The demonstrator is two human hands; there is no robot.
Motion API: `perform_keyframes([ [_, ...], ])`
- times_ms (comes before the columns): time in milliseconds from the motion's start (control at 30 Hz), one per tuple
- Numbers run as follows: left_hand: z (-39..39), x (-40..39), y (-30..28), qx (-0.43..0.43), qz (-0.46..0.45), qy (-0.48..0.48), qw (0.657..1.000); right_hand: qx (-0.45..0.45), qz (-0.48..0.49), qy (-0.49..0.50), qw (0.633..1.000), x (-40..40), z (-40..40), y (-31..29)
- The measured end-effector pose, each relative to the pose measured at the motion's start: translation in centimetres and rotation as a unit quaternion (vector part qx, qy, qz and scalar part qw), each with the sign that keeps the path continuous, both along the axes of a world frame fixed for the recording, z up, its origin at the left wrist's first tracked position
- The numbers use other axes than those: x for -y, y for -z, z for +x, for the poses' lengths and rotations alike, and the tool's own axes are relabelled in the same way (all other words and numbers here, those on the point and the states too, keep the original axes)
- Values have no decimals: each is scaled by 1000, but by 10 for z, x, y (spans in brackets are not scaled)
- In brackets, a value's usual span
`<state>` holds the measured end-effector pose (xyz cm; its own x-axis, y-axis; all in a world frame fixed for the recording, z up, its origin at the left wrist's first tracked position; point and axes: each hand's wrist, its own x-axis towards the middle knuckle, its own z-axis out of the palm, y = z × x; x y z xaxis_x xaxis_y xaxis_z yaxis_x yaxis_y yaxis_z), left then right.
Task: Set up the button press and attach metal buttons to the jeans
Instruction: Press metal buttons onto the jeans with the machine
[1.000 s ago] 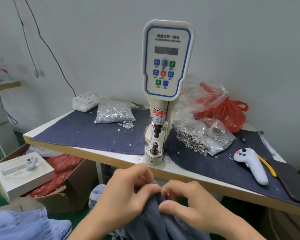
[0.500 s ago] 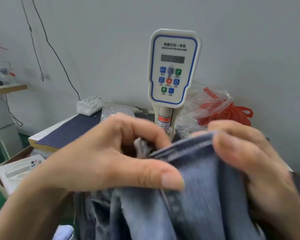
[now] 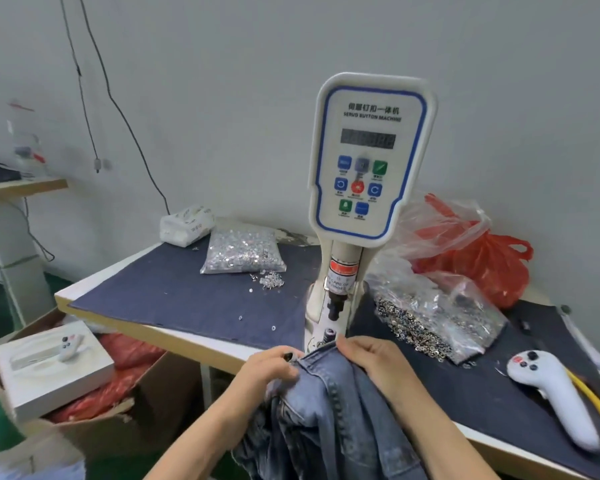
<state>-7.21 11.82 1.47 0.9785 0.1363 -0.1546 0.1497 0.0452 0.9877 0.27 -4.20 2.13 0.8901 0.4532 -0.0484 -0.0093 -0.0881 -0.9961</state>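
The white button press stands upright at the table's front edge, with its lower die just beyond my hands. Blue jeans hang from the table edge, their top hem right at the die. My left hand pinches the hem on the left. On the right my right hand grips the same hem. A clear bag of silver button parts lies left of the press. An open bag of metal rings spills out right of it.
Dark denim cloth covers the table. A white handheld controller and a yellow-handled tool lie at the right. A red plastic bag sits behind the rings. A cardboard box with a white carton stands on the floor at left.
Both hands lifted the jeans up close to the camera, then lowered them forward. The hem now rests at the press's lower die.
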Motion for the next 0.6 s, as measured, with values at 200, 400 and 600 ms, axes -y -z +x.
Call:
perform_keyframes([
  [200,19,-1,18,45,-2,-55,997,-21,-2,8,1000,-2,22,11],
  [400,45,-4,13,45,36,-29,998,-13,28,59,998,-1,47,20],
  [600,62,-4,13,58,42,-41,997,-5,14,107,994,1,70,28],
])
